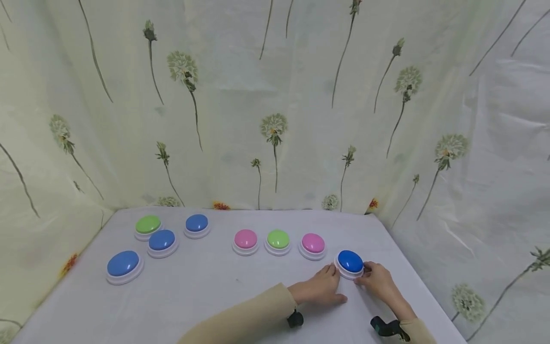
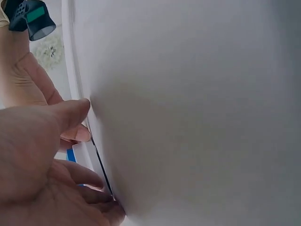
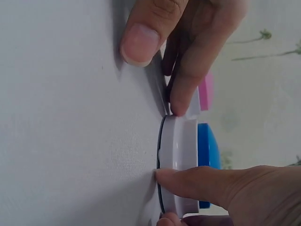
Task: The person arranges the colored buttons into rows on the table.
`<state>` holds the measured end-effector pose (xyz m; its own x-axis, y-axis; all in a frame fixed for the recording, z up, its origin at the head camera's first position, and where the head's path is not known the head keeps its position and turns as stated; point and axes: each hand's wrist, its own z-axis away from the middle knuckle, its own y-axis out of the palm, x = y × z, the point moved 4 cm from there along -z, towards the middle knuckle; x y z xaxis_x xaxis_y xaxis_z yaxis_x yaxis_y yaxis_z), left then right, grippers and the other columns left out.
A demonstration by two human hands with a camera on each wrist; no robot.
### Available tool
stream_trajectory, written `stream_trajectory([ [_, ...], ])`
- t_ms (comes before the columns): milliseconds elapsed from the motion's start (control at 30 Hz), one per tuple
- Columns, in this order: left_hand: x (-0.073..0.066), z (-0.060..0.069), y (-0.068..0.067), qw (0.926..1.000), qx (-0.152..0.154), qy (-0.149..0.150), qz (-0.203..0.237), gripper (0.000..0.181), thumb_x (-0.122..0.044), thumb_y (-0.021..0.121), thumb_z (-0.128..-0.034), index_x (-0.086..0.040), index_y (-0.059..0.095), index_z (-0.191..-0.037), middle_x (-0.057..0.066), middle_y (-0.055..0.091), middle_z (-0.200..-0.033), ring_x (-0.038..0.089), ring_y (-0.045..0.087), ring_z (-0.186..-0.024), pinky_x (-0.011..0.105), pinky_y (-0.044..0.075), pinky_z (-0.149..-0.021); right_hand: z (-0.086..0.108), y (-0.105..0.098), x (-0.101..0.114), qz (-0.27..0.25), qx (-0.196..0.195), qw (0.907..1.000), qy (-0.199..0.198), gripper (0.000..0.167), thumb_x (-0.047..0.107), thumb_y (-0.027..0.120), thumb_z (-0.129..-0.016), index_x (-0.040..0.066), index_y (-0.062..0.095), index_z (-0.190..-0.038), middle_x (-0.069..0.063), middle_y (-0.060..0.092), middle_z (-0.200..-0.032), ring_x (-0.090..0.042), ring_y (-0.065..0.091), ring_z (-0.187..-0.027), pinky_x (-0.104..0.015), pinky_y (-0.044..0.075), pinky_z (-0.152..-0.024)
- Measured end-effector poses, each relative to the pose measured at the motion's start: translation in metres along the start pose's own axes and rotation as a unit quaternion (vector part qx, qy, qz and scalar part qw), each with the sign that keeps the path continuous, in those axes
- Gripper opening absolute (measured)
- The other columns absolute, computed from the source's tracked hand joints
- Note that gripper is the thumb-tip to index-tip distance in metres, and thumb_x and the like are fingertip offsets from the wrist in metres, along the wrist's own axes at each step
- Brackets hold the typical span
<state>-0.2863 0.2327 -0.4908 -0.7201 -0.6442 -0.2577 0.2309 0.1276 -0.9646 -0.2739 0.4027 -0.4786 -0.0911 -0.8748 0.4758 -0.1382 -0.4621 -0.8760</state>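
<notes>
A blue push button (image 1: pixel 350 261) on a round white base stands at the right of the table. My right hand (image 1: pixel 381 284) pinches the base at its right side; in the right wrist view the thumb (image 3: pixel 188 182) presses the white rim and other fingertips curl around below. My left hand (image 1: pixel 320 288) touches the base's left edge with its fingertips, thumb stretched away toward the right. In the left wrist view the left hand (image 2: pixel 33 160) hides most of the button. A thin dark line shows under the base (image 3: pixel 179 146), against the tabletop.
Left of the blue button stand a pink button (image 1: pixel 312 243), a green button (image 1: pixel 278 239) and another pink button (image 1: pixel 246 239). Several blue and green buttons, including a blue one (image 1: pixel 122 263), sit on the left. A dandelion-patterned curtain (image 1: pixel 275 95) surrounds the white table (image 1: pixel 193 296).
</notes>
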Motion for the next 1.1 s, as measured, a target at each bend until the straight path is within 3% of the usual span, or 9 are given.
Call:
stream_trajectory([
  [300,0.000,-0.017,0.000,0.9998,0.006,-0.016,-0.011,0.085,-0.060,0.051,-0.0911,-0.005,0.028,-0.151,0.011,0.021,-0.160,0.020,0.022,-0.147,0.026,0.025,-0.116,-0.012,0.000,-0.003,-0.034,-0.020,0.9992,0.009,0.052,0.006,0.070,-0.081,-0.021,0.051,-0.120,-0.036,0.061,-0.110,-0.039,0.064,-0.092,-0.048,0.055,-0.080],
  [567,0.004,-0.026,0.005,0.9996,0.011,-0.014,-0.021,0.081,-0.063,0.048,-0.0910,-0.013,0.030,-0.151,0.009,0.016,-0.161,0.021,0.018,-0.149,0.028,0.025,-0.117,-0.021,0.004,-0.004,-0.039,-0.059,0.9975,0.002,0.049,0.005,0.071,-0.081,-0.022,0.052,-0.117,-0.037,0.063,-0.106,-0.047,0.063,-0.097,-0.051,0.054,-0.082],
  [833,0.004,-0.027,0.002,0.9992,0.017,-0.027,-0.025,0.080,-0.063,0.049,-0.0909,-0.014,0.031,-0.151,0.007,0.018,-0.161,0.019,0.018,-0.149,0.027,0.024,-0.117,-0.023,0.005,-0.002,-0.052,-0.081,0.9953,0.003,0.047,0.005,0.070,-0.082,-0.022,0.052,-0.117,-0.035,0.065,-0.101,-0.044,0.065,-0.093,-0.051,0.054,-0.080],
  [1000,0.006,-0.027,0.002,0.9994,0.015,-0.019,-0.027,0.078,-0.062,0.047,-0.0921,-0.013,0.030,-0.151,0.006,0.019,-0.161,0.019,0.017,-0.149,0.026,0.021,-0.118,-0.023,0.006,-0.004,-0.056,-0.099,0.9935,0.006,0.045,0.006,0.070,-0.081,-0.020,0.055,-0.115,-0.029,0.067,-0.092,-0.037,0.065,-0.084,-0.049,0.054,-0.076],
  [1100,0.008,-0.027,0.004,0.9996,0.015,-0.004,-0.024,0.077,-0.060,0.048,-0.0927,-0.014,0.031,-0.151,0.004,0.021,-0.161,0.017,0.018,-0.148,0.026,0.021,-0.118,-0.021,0.005,-0.004,-0.039,-0.087,0.9952,0.025,0.050,0.007,0.071,-0.080,-0.023,0.052,-0.116,-0.031,0.065,-0.093,-0.036,0.063,-0.084,-0.050,0.054,-0.077],
])
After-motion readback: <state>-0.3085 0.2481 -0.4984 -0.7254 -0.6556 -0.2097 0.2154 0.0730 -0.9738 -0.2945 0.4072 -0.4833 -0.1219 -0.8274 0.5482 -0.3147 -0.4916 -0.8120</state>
